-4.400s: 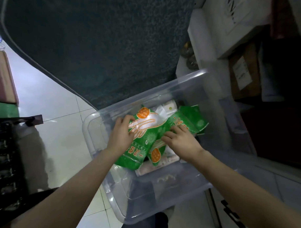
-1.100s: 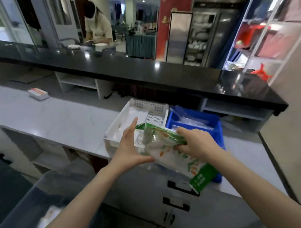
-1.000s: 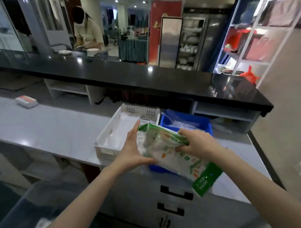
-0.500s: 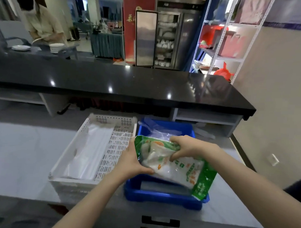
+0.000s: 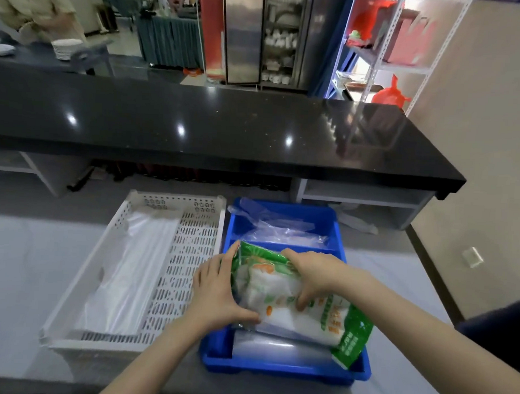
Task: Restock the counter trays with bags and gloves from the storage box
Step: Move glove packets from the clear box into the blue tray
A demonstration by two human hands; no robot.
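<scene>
A green and white packet of gloves point(image 5: 331, 317) lies tilted over the near half of the blue tray point(image 5: 279, 370). My right hand point(image 5: 312, 275) grips the packet from above, fingers curled over its top. My left hand point(image 5: 217, 292) holds its left edge, with the thumb tucked under the near corner. Clear plastic bags point(image 5: 281, 230) fill the far half of the blue tray. To the left stands a white perforated tray point(image 5: 192, 244) holding a flat stack of clear bags point(image 5: 129, 269). The storage box is out of view.
Both trays sit on a pale grey counter point(image 5: 20, 265). A raised black counter top point(image 5: 211, 127) runs across behind them, with open shelves underneath. A person point(image 5: 32, 9) stands at the far left by stacked plates. Metal shelving point(image 5: 405, 39) lines the right wall.
The view has closed in on the trays. Both hands have lowered the glove packet from above the counter edge down into the near half of the blue tray.
</scene>
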